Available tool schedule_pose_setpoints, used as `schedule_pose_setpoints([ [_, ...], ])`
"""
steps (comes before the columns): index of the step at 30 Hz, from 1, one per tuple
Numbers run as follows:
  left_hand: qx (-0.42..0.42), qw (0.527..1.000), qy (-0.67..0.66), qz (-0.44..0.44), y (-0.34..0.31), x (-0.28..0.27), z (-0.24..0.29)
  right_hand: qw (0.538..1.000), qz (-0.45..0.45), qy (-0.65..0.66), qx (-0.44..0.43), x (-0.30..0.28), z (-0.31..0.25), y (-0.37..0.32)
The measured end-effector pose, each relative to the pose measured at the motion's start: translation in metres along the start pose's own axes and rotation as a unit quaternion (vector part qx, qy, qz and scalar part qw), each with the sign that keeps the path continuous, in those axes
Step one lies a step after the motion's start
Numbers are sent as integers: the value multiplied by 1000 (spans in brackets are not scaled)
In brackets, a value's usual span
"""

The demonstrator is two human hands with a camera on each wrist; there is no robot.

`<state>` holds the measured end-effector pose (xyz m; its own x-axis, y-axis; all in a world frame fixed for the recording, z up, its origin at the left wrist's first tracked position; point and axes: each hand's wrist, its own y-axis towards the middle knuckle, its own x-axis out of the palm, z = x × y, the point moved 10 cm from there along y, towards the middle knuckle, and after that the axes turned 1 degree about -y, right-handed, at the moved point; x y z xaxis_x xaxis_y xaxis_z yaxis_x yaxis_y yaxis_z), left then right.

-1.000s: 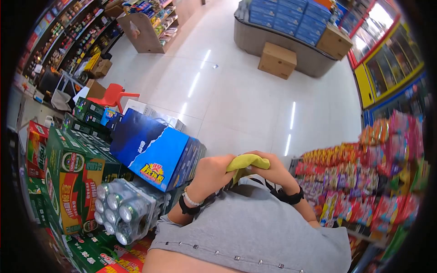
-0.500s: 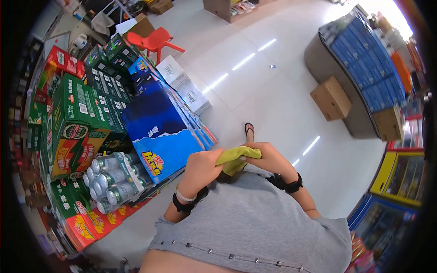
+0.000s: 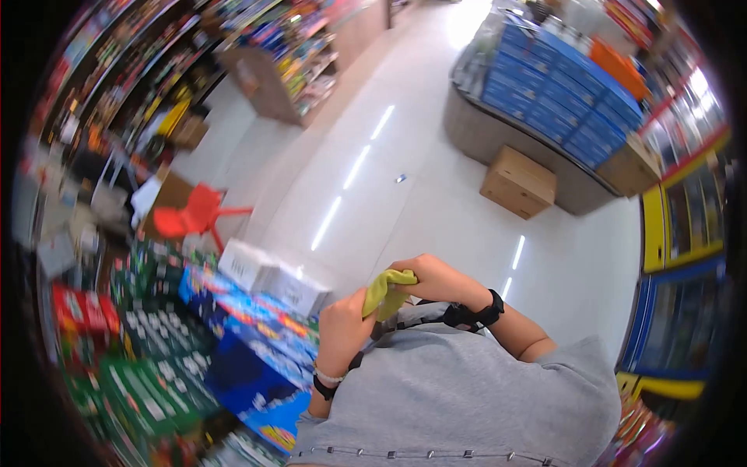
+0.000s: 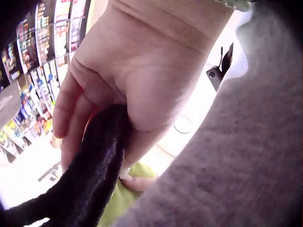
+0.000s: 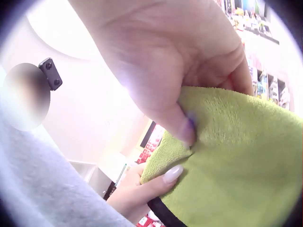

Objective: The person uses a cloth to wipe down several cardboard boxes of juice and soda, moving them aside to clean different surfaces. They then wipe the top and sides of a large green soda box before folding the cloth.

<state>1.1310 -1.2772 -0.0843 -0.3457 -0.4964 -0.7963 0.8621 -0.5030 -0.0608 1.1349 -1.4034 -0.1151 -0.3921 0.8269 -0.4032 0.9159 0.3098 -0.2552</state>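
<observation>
In the head view a yellow-green cloth (image 3: pixel 380 293) is stretched between both hands in front of the grey shirt. My left hand (image 3: pixel 345 332) grips its left end. My right hand (image 3: pixel 438 282) holds the other end, higher up. The right wrist view shows the cloth (image 5: pixel 236 151) spread wide and fuzzy, with a black edge strip (image 5: pixel 165 213). There the right thumb presses on its face, and the left thumb, with a pale nail, pinches the lower corner. A dark fuzzy fold (image 4: pixel 94 161) passes through the left hand (image 4: pixel 137 71) in the left wrist view.
Stacked drink cartons (image 3: pixel 159 389) and blue boxes (image 3: pixel 264 373) stand close on the left, near a red chair (image 3: pixel 191 212). Ahead are white boxes (image 3: pixel 272 272), a cardboard box (image 3: pixel 519 181) and a curved counter (image 3: pixel 482 128). Glass-door fridges (image 3: pixel 677 303) line the right.
The head view has swung away and back toward the shelves. Both hands keep hold of the cloth; its stretch between them is now shorter and more tilted, the right hand higher than the left.
</observation>
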Motion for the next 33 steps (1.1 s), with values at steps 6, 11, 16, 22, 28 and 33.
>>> schedule_pose_setpoints([
  [6, 214, 969, -35, -122, 103, 23, 39, 971, 234, -29, 31, -69, 34, -15],
  [11, 433, 862, -18, -264, 163, 56, 75, 890, 439, 16, 126, -93, 41, -45],
  [16, 587, 696, 36, -413, 169, 64, 86, 756, 597, 107, 246, -42, 36, -54],
  [22, 681, 493, 93, -533, 115, 59, 60, 573, 745, 139, 312, 49, -28, -52],
  [28, 781, 281, 66, -554, 13, 38, 20, 321, 858, 95, 389, 177, -81, -40],
  [33, 822, 160, -129, -531, -72, -16, -11, 56, 880, -66, 468, 255, -193, 0],
])
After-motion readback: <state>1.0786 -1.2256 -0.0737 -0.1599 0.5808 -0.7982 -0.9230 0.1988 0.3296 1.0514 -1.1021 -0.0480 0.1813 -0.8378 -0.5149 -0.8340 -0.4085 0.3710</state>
